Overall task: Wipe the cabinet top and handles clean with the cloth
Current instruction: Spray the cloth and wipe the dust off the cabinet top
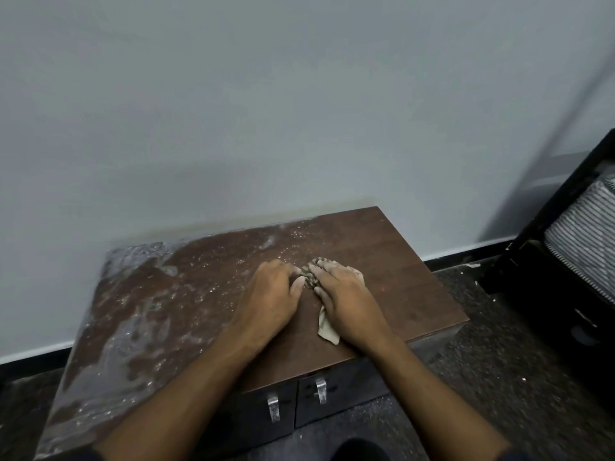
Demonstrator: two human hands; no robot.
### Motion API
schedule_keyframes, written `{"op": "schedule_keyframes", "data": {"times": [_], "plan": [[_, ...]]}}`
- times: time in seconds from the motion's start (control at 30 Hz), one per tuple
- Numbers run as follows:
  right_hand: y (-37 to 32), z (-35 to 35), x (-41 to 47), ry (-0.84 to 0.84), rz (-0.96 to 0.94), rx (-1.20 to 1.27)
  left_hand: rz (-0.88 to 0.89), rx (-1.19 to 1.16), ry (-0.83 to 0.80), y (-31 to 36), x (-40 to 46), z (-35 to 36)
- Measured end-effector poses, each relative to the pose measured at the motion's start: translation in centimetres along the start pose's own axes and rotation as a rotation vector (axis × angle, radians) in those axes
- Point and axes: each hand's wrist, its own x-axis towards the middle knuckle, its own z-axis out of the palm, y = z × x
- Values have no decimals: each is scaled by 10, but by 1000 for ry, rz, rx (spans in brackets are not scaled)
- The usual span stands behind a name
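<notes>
Both hands, left (271, 291) and right (342, 296), are pressing the bunched beige cloth (327, 331) onto the dusty brown wooden cabinet top (382, 261), best swept leftward with overlapping strokes.

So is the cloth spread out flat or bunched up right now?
Bunched up. The cloth is crumpled between both hands on the cabinet top, with one loose end trailing out beneath the right hand.

Both hands, left (271, 287) and right (346, 294), press cloth (327, 331) on dusty cabinet top (399, 277).
</notes>
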Motion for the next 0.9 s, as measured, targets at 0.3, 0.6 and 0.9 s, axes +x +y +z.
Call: {"op": "schedule_keyframes", "data": {"times": [0.3,0.6,0.9], "plan": [[1,-5,35,-10,68,-39,10,12,-5,-1,12,-10],[16,-7,13,-50,-79,-39,45,0,0,-9,37,-8],[32,19,149,-24,63,-106,25,-10,12,-25,54,-8]]}}
